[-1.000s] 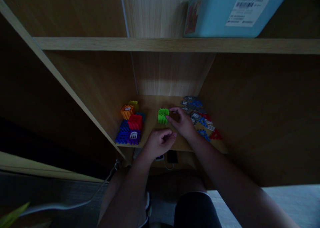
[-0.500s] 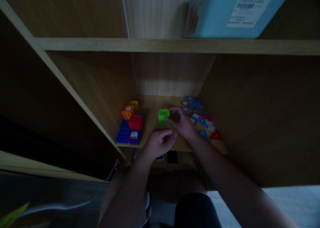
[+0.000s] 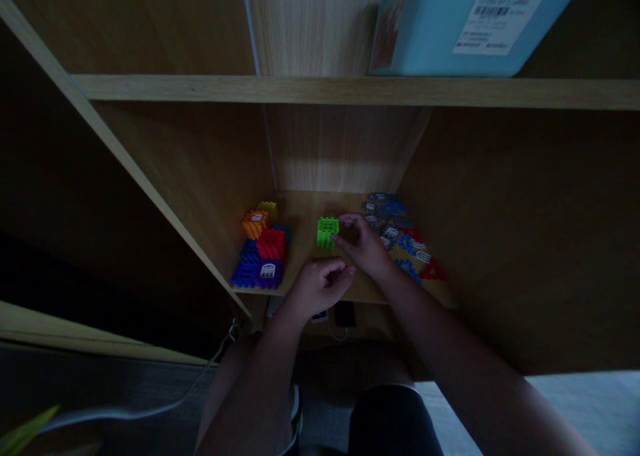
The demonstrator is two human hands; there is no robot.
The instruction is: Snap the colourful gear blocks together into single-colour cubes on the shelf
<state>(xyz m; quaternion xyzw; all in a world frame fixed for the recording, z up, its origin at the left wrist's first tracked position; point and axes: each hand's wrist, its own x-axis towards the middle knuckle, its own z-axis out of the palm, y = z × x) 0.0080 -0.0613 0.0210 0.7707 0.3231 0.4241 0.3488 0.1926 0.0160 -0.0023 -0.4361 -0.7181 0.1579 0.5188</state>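
Observation:
A bright green cube (image 3: 327,233), built of toothed plastic pieces, stands upright on the middle of the lower shelf. My right hand (image 3: 361,241) pinches its right side, thumb at the front and fingertips at the back edge. Nearer to me, my left hand (image 3: 323,284) hovers above the shelf's front edge, fingers curled into a loose fist, nothing showing in it. Left of the cube stand built blocks: an orange one (image 3: 255,225), a yellow one (image 3: 269,209), a red one (image 3: 271,244), blue ones (image 3: 245,274) and a purple one with a white window (image 3: 269,274).
Loose flat interlocking pieces, grey (image 3: 390,232), blue (image 3: 407,269) and red (image 3: 433,270), lie along the shelf's right side. Overhead runs an upper shelf board (image 3: 310,89) carrying a light-blue bin (image 3: 430,36). A dark phone (image 3: 345,314) with a white cable lies below the shelf's front.

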